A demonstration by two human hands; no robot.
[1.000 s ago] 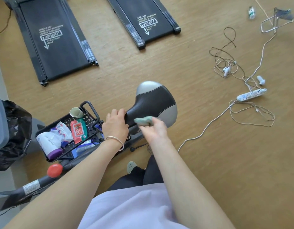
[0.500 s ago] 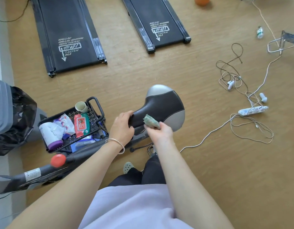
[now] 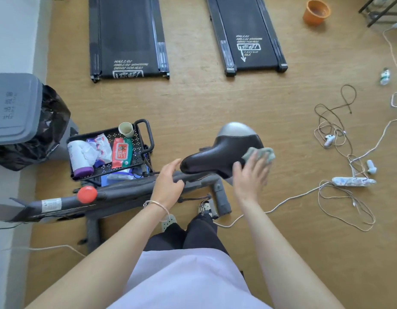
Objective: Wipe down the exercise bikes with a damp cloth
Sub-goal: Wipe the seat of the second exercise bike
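The seat is being wiped: the right hand point(image 3: 252, 175) presses the damp cloth point(image 3: 260, 152) flat, fingers straight, against the wide end of the bike saddle point(image 3: 217, 152). The left hand point(image 3: 168, 181) hangs by the saddle's nose, fingers loosely spread and holding nothing, perhaps just grazing it. Next, I'd judge, comes a sweep toward the nose, then the frame point(image 3: 126, 192).

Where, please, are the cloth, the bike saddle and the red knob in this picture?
cloth point(image 3: 268, 152): head view, on its bunched far corner.
saddle point(image 3: 217, 157): head view, on the middle of its black top.
red knob point(image 3: 87, 194): head view, on the centre of its round face.
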